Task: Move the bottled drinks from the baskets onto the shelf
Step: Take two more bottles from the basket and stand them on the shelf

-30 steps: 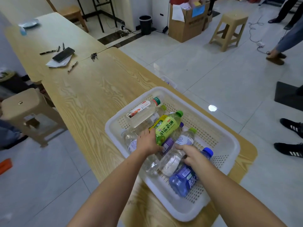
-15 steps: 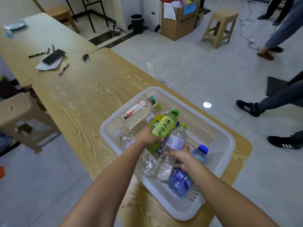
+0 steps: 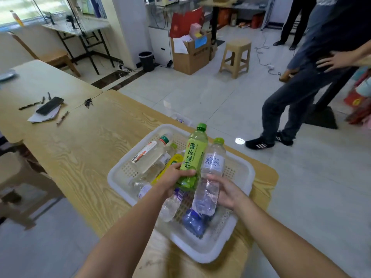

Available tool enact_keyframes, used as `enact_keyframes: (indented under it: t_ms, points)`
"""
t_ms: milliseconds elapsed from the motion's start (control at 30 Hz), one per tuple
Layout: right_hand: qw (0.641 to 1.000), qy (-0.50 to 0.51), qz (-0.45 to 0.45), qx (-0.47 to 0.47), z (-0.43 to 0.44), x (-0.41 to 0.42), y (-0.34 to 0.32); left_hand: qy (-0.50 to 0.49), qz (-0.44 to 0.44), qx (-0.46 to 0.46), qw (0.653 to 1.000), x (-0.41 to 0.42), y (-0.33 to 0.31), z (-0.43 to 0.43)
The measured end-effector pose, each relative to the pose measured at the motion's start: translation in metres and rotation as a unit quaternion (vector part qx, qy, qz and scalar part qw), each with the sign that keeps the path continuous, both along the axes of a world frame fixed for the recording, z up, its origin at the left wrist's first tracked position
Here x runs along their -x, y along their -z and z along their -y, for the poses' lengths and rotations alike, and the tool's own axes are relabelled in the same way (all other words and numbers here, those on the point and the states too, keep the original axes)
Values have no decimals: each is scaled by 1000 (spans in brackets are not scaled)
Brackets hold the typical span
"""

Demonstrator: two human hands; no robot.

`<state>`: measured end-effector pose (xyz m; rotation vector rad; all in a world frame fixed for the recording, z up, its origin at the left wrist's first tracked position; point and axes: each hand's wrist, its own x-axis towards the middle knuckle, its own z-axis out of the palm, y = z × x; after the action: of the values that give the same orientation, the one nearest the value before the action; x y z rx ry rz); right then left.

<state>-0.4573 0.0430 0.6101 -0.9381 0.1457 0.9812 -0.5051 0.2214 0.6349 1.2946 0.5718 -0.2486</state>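
Head view: our left hand [image 3: 172, 177] grips the green tea bottle [image 3: 193, 151] low on its body, fingers curled round it, and our right hand [image 3: 226, 194] grips the water bottle [image 3: 210, 177] at its middle. We hold both bottles tilted above the white basket [image 3: 202, 255], side by side, caps pointing away from us. The basket sits near the end of the table [image 3: 80, 141]. More bottles lie inside it, among them a blue bottle [image 3: 193, 223] and a red-labelled bottle [image 3: 148, 155].

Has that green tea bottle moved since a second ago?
Yes. The green tea bottle, which lay among the others inside the white basket, is now lifted by the left hand, its cap standing past the basket's far rim.
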Motion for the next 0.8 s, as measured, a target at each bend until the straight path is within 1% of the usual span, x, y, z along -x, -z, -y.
enact_keyframes:
  t_ms: [133,300,433,500,667,733,800]
  points:
    - [999,32,41,-10,48,1,-17,37,20,-12,999,-2,-17,40]
    - [992,106,58,-25,144,11,-40,85,46,-7,995,-9,-42,123]
    - [980,172,88,-52,238,31,-64,171,75,10,982,-20,-58,212]
    - [969,217,110,-45,289,46,-77,219,86,20,972,-24,-65,265]
    - [922,351,162,12,418,101,-100,346,108,41,931,-19,-76,409]
    - [895,407,176,50,465,129,-106,396,116,58,909,-12,-79,466]
    - [860,469,180,92,508,160,-111,446,128,68,883,1,-82,519]
